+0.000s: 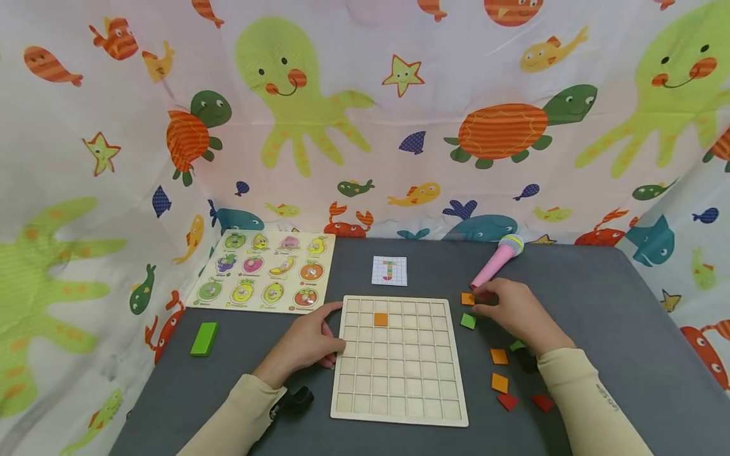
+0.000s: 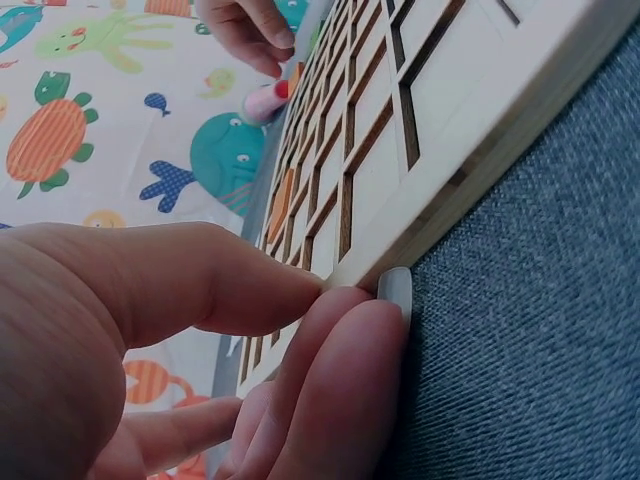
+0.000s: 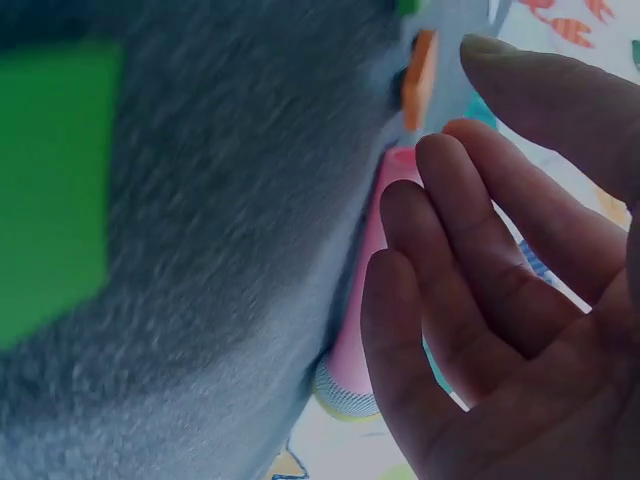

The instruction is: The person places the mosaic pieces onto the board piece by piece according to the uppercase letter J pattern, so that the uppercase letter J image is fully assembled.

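My left hand (image 1: 308,339) pinches the left edge of a pale wooden grid board (image 1: 399,420). The left wrist view shows the thumb on the frame's top edge and fingertips against its side. One orange square tile (image 1: 381,319) sits in a cell of the second row. Right of the board, my right hand (image 1: 510,310) hovers with thumb and fingers apart, nothing between them. Its fingertips are close to an orange square tile (image 1: 467,298) on the table. Just below lies a green square tile (image 1: 468,321). A pink toy microphone (image 3: 375,270) lies beyond the fingers.
Nearer me on the right lie orange tiles (image 1: 499,382), red pieces (image 1: 507,401) and another green tile (image 1: 517,345), partly hidden by the wrist. A small pattern card (image 1: 390,271) is behind the board. At left are a fruit picture board (image 1: 259,272) and a green block (image 1: 204,339).
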A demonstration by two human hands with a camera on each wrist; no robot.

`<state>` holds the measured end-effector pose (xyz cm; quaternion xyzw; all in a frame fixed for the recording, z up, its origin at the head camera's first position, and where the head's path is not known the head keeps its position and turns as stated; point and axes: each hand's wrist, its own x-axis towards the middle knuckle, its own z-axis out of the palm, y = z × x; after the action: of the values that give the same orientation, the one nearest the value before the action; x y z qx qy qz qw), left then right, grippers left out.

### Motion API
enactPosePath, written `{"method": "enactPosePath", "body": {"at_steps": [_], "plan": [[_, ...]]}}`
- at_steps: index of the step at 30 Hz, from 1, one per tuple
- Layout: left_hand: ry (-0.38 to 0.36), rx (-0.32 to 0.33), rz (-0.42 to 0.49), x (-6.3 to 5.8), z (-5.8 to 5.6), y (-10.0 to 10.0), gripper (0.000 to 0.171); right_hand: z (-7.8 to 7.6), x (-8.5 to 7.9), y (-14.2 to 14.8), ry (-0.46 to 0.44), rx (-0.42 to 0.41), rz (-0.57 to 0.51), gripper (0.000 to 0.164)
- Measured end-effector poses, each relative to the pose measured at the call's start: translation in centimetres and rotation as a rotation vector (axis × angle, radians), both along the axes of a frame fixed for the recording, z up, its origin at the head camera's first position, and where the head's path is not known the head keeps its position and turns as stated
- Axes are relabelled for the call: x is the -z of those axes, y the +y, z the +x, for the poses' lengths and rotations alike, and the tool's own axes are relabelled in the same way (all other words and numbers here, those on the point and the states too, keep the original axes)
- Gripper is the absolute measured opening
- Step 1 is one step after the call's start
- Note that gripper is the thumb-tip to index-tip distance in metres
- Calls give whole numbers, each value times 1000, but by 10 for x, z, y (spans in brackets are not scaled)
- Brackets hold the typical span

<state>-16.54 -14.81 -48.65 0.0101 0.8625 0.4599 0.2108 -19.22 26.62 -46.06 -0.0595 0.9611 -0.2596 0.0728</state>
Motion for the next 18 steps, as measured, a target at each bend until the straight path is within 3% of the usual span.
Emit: {"method": "enactPosePath", "body": {"at_steps": [6, 18], "plan": [[-4, 3, -6, 3, -3, -1, 84, -9, 3, 10, -9, -15, -1, 43], [-1, 20, 28, 3, -3, -3, 85, -23, 10, 9, -9, -72, 55, 31]]}}
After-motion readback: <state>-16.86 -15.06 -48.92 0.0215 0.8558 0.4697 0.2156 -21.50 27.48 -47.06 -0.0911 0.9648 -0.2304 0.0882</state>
